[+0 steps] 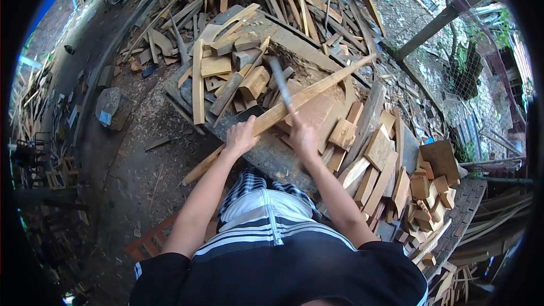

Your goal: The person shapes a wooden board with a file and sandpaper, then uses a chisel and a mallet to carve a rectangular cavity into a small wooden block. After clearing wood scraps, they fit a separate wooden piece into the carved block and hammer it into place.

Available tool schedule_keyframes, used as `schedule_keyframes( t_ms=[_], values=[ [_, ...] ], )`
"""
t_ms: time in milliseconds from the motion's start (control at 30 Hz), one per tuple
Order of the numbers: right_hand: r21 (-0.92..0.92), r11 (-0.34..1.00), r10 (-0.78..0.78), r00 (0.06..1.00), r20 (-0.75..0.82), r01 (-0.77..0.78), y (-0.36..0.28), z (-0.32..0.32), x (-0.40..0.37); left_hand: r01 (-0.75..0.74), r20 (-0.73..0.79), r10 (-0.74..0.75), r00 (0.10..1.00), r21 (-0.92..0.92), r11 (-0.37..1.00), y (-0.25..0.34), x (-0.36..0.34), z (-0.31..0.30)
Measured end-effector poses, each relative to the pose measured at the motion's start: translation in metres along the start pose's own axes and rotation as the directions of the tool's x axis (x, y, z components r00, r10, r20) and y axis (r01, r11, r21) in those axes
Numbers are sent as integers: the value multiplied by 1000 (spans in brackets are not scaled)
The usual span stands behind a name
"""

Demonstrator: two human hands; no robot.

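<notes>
**A:** Where does the long slat point(328, 86) lie?

**B:** Across the counter point(266, 157), running from about 7 o'clock up to 2 o'clock. The left hand point(241, 136) is wrapped fully round it towards the low end.

**A:** And the right hand point(304, 137)?

**B:** It is fisted tight on the grey shaft of a tool point(280, 82), which points up towards 12 o'clock above the slat. The shaft is blurred, so I can't tell what head it carries.

**A:** That reads to me as a blow on the slat. What would make it a good one?

**B:** The two hands sit just beside each other, so I'd shift the left one down towards 7 o'clock, well away from where the tool lands. I'd press the slat flat so it can't jump. I'd also strike where the counter backs the wood, not on the end that hangs out at 2 o'clock.

**A:** Is anything in the way?

**B:** The heap of offcuts point(232, 73) at 11 o'clock lies near the swing, and a loose piece there could catch the tool. The cut blocks point(379, 164) at 4 o'clock look clear of it.
</notes>
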State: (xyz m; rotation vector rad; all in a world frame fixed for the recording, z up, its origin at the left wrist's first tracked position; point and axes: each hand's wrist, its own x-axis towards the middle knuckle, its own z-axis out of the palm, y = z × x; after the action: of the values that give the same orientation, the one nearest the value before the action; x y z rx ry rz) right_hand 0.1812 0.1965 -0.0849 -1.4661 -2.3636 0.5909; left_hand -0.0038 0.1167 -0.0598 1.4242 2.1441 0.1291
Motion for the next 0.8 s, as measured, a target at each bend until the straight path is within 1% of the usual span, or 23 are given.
schedule_keyframes(
  t_ms=[67, 133, 167, 200, 267, 300, 367, 400, 433, 467, 533, 600, 633, 667, 700, 733, 800],
  values=[
    [-124, 970, -208, 978, 37, 211, -9, 5, -25, 6, -10, -7, 1000, -14, 1000, 3, -4, 6],
    [-220, 927, -285, 952, 112, 303, 0, -16, -14, 48, -38, -48, 998, -16, 999, 10, -10, 5],
    [-202, 923, -313, 944, 109, 329, 5, -22, -8, 40, -45, -41, 998, -23, 999, 13, -13, 0],
    [-321, 906, -280, 959, 31, 275, 16, -14, 2, 48, -35, -48, 998, -23, 999, 13, -12, 1],
    [-360, 931, -76, 997, -34, 59, 40, -12, 36, 65, 13, -65, 998, -19, 998, 12, -7, 0],
    [-354, 933, -83, 996, -33, 66, 40, -11, 42, 73, 8, -73, 997, -15, 997, 10, -8, -1],
    [-168, 979, -149, 973, -177, 119, 43, -11, 48, 59, -5, -59, 998, 1, 998, 12, -10, 2],
    [-17, 1000, 20, 997, -71, -21, 35, -4, 42, 50, -17, -50, 999, 2, 999, 15, -9, 2],
    [-168, 982, -94, 994, -62, 82, 22, 3, 25, 55, -21, -55, 998, -14, 998, 17, -10, 2],
    [-312, 933, -202, 979, -35, 182, 14, 9, 6, 59, -27, -60, 998, -20, 998, 17, -9, 2],
    [-215, 920, -340, 940, -25, 328, -2, -7, -12, 70, -3, -70, 998, -33, 997, 16, -9, 3],
    [-410, 894, -187, 982, 19, 178, 35, 7, 15, 80, -3, -80, 997, -33, 996, 16, -7, 3],
    [-289, 955, -94, 992, -86, 65, 75, 26, 40, 79, 5, -79, 997, -27, 996, 16, -9, 4],
    [-118, 988, 87, 993, -84, -97, 74, -1, 64, 80, 9, -80, 997, -25, 996, 16, -11, 4],
    [-122, 992, -25, 980, -197, 1, 62, -30, 73, 90, 12, -90, 996, -29, 995, 17, -12, 3],
    [-123, 992, -21, 979, -204, -5, 62, -28, 71, 98, 13, -98, 995, -35, 995, 19, -10, 1],
    [-63, 998, -21, 973, -229, 7, 57, -10, 66, 87, -8, -87, 996, -29, 996, 18, -10, 5]
  ],
)
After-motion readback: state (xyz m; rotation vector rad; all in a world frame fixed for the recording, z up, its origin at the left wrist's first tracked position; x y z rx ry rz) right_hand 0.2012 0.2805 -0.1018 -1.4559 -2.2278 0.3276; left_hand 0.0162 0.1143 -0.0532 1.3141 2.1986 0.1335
